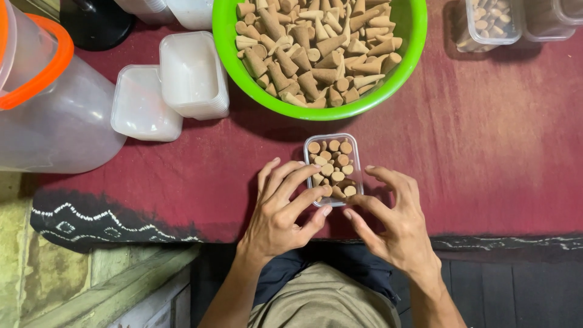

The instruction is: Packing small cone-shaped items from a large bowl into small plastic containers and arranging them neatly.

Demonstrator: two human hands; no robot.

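Cones of brown incense (333, 167) fill one small clear rectangular box (333, 169), standing upright with their round bases up; about a dozen bases show, though the fingers hide the near corners, so the exact count cannot be told. One such box sits between the two hands, on the dark red cloth (486, 152) that covers the work surface, just in front of one large green bowl (408, 54) heaped with many more loose cones, far too many to count. Left hand (282, 209) lies at the box's left side, fingers spread and bent, fingertips touching its left wall and near corner, not closed around anything. Right hand (392, 215) is at the box's right side, also spread, its forefinger and thumb reaching to the near right corner, the other fingers arched just beside the right wall; it grips nothing. The box thus lies ahead of both palms, framed by the fingertips. To the left stand two stacks of empty white lidless trays (193, 73), side by side, and beside them one big translucent jug with an orange rim (42, 91). At the top right, two more clear boxes (492, 21) are partly in view, one holding cones.
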